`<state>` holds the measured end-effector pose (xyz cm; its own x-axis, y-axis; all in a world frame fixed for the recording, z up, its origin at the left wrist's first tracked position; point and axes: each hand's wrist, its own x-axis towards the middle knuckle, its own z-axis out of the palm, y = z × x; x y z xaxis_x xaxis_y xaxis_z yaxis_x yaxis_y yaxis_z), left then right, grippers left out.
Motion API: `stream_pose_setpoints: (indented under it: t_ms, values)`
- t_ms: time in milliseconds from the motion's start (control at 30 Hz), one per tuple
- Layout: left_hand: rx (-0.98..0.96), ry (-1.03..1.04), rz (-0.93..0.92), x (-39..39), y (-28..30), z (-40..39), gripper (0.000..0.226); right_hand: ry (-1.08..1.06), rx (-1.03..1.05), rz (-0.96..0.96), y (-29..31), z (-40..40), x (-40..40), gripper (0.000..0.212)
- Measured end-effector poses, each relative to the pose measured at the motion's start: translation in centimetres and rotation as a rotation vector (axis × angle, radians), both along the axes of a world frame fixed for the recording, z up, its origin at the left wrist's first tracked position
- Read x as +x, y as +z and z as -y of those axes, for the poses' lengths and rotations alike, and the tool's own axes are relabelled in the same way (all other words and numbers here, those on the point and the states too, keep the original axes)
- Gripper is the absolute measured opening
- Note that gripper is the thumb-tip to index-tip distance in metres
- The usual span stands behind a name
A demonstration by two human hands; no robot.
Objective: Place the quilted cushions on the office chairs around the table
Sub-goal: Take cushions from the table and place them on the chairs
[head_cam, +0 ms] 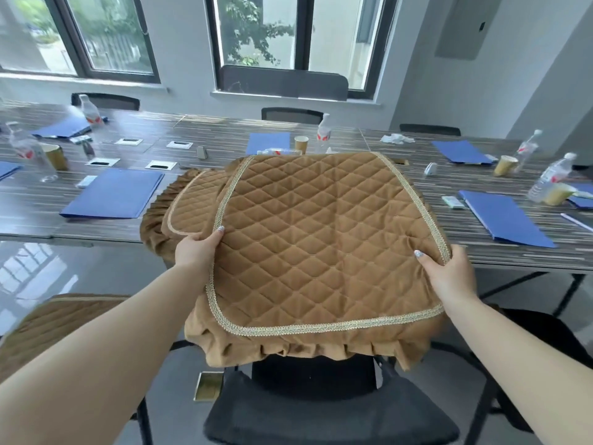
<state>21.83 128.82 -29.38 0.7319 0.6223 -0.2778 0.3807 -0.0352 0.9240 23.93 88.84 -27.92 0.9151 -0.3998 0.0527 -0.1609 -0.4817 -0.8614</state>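
- Brown quilted fabric fills the middle of the view: we hold a cushion [317, 242] with gold braid and a ruffled skirt, lifted above a black chair [330, 409] that stands directly below us.
- The cushion's far edge lies on or just over a second cushion [189, 203] on the bench [321, 136]; we cannot tell which. Its near edge hangs over the chair seat.
- A third cushion [54, 319] already lies on a chair at our lower left.
- What could go wrong: the far edge may drag the second cushion off the bench as we pull back, since the two overlap.
- The paper cup [301, 144] and water bottle [323, 131] stand just behind the cushion; a sweep of the fabric could tip them onto the blue folder [268, 142].
- The cushion is floppy, so the ruffle could fold under on the seat, or the cushion could land skewed if one side drops first.
- Our left hand [197, 248] grips the cushion's left edge, thumb on top, fingers hidden beneath the fabric.
- Our right hand [446, 271] grips the right edge near the braid in the same way, thumb on top.
- Both arms reach forward, well apart, keeping the cushion spread out and tilted down toward us.
- We judge that lowering it squarely onto the seat comes next.
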Motion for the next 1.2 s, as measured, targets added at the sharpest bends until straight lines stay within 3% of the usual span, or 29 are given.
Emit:
stream_pose_setpoints:
  t_ms: [167, 333, 500, 667, 767, 867, 933, 1033, 1100, 1200]
  values:
    - [0.004, -0.071, -0.080, -1.2, -0.1, 3.3, 0.052, 0.026, -0.038, 0.036, 0.4, 2.8, -0.7, 0.028]
    - [-0.081, -0.210, -0.355, -2.2, -2.3, 3.3, 0.073, 0.116, -0.148, 0.095, 0.9, 2.3, 1.2, 0.030]
    - [-0.295, -0.126, -0.452, -1.9, -6.1, 3.8, 0.063, 0.227, -0.306, 0.171, 2.1, 1.1, 4.1, 0.033]
    - [-0.344, -0.152, -0.540, -0.5, -8.3, 5.7, 0.056, 0.323, -0.380, 0.196, 2.9, 1.1, 7.6, 0.035]
    - [-0.125, -0.163, -0.491, 1.7, -7.9, 6.6, 0.060, 0.412, -0.469, 0.254, 3.1, 1.3, 8.9, 0.036]
    - [0.037, -0.188, -0.368, 3.9, -6.0, 7.4, 0.087, 0.595, -0.702, 0.293, 3.2, 0.5, 9.5, 0.039]
    - [0.137, -0.186, -0.183, 4.6, -4.3, 8.4, 0.084, 0.753, -0.900, 0.346, 2.9, -0.6, 10.1, 0.040]
    - [0.518, -0.216, 0.135, 4.0, -1.7, 10.4, 0.066, 1.000, -1.125, 0.498, 2.5, -2.0, 10.8, 0.045]
    - [0.814, -0.391, 0.255, 3.0, -0.3, 11.8, 0.065, 1.123, -1.211, 0.571, 2.6, -3.2, 11.2, 0.049]
    - [1.074, -0.720, 0.164, 2.5, 0.9, 14.0, 0.073, 1.214, -1.172, 0.688, 3.8, -4.9, 11.4, 0.042]
